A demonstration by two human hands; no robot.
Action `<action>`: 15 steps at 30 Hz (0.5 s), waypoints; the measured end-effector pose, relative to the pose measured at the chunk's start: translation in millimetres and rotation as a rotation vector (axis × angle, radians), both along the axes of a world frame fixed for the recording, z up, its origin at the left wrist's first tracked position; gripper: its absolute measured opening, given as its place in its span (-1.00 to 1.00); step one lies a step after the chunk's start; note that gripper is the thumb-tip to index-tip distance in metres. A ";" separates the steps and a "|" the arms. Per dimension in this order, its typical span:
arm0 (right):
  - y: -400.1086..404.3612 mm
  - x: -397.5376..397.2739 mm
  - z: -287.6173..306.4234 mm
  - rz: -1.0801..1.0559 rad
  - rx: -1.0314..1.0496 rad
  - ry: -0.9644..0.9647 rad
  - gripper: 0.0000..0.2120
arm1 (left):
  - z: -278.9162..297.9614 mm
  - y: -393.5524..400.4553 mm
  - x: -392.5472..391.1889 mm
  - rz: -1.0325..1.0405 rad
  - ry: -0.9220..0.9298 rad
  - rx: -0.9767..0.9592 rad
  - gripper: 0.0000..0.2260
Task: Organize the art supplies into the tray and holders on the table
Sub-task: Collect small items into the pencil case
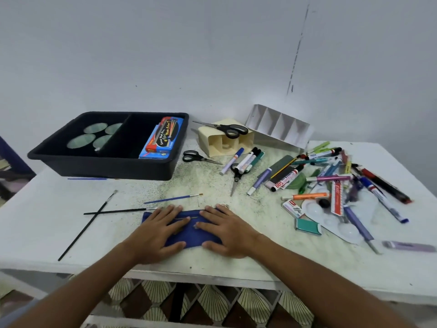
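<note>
A blue fabric pouch [189, 235] lies flat near the table's front edge. My left hand [158, 233] and my right hand [227, 230] both rest palm down on it, fingers spread, pressing rather than gripping. A black divided tray [59, 155] stands at the back left and holds a blue watercolour box [160, 138] and round lids. A cream holder [212, 140] lies on its side behind the middle, with black scissors [227, 129] on top. A white divided holder [279, 124] leans at the back. A heap of markers and pens [331, 176] covers the right side.
Thin black brushes [94, 214] cross at the left, and a blue brush [172, 198] lies just beyond my hands. Two more scissors [198, 157] lie near the cream holder. A white palette [335, 218] and a lilac marker [406, 246] sit at the right.
</note>
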State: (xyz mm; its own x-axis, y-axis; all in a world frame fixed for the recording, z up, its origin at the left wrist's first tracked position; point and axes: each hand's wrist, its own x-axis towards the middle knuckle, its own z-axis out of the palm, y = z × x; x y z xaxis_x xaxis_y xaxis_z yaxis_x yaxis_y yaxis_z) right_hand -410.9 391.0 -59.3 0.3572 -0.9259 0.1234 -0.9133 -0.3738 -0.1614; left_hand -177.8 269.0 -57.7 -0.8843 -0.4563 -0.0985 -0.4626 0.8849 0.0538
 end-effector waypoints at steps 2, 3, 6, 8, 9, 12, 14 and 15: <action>5.2 -0.4 -0.9 0.006 -0.062 -0.031 -0.51 | 10.1 -2.2 -5.5 -0.012 -0.082 -0.022 -0.25; 9.0 -1.8 -2.2 0.010 -0.110 -0.046 -0.53 | 16.1 -3.3 -10.6 -0.028 -0.122 -0.041 -0.26; 22.0 -9.5 -3.4 -0.007 -0.228 -0.094 -0.59 | 34.6 -3.0 -31.4 -0.086 -0.158 -0.071 -0.32; 33.1 -22.6 -0.1 -0.055 -0.275 -0.128 -0.61 | 42.8 -0.6 -52.8 -0.115 -0.051 -0.056 -0.44; 39.2 -31.4 2.7 -0.083 -0.293 -0.141 -0.62 | 45.5 1.4 -65.3 -0.125 0.017 -0.042 -0.50; 60.9 -64.5 12.3 -0.172 -0.335 -0.148 -0.67 | 48.4 10.9 -110.0 -0.133 0.168 0.043 -0.60; 76.5 -89.8 17.6 -0.222 -0.375 -0.143 -0.69 | 47.9 17.5 -142.6 -0.117 0.250 0.108 -0.62; 83.5 -101.3 19.1 -0.245 -0.389 -0.142 -0.71 | 47.1 19.9 -156.6 -0.100 0.279 0.130 -0.63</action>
